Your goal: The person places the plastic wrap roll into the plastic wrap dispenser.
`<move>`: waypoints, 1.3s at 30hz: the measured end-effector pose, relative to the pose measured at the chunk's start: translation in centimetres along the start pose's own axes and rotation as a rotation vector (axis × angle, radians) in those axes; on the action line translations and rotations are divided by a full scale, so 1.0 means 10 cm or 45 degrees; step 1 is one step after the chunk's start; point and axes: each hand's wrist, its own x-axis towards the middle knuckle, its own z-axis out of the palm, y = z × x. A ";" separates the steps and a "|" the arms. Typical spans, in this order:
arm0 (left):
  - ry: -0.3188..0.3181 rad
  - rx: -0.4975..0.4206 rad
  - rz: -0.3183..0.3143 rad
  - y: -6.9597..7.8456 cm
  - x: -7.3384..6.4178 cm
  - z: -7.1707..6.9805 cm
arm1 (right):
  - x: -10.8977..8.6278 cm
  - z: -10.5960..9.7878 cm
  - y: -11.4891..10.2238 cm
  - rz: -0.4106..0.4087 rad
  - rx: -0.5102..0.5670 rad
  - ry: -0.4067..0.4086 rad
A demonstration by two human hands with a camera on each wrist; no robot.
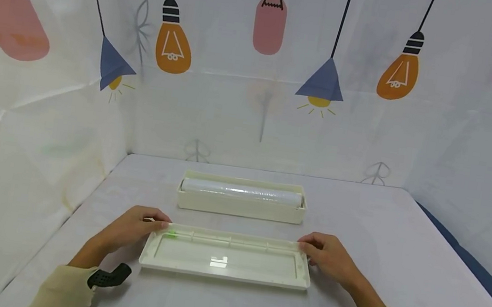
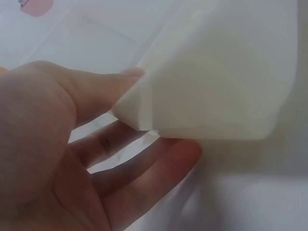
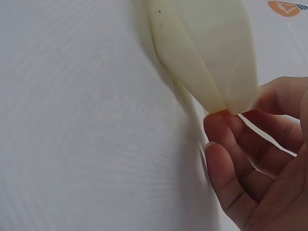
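A shallow cream plastic lid (image 1: 189, 255) lies between the two hands in the head view, its hollow inner side facing up and a small green mark near its far left corner. The left hand (image 1: 134, 227) pinches that far left corner; in the left wrist view its thumb is on one side of the lid's end (image 2: 216, 86) and the fingers are below. At the far right corner the right hand (image 1: 328, 257) grips the lid between thumb and fingers. Its lower fingers curl under the end (image 3: 211, 48) in the right wrist view.
Behind the lid stands a cream long box (image 1: 240, 208) holding a shiny roll of clear film (image 1: 243, 191). White printed sheets (image 1: 213, 117) wall the table (image 1: 360, 211) at the back and both sides. Black wrist cameras (image 1: 110, 276) sit at both cuffs.
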 end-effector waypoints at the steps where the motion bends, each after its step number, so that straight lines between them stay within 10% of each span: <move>1: 0.008 -0.022 0.004 0.00 0.00 0.00 | 0.00 0.01 0.00 0.001 0.012 0.019; 17: 0.217 -0.069 0.068 0.04 0.02 0.05 | 0.01 0.02 -0.01 0.154 0.328 0.169; 39: 0.344 -0.154 0.110 0.07 0.00 0.04 | 0.02 0.01 -0.03 0.120 0.446 -0.023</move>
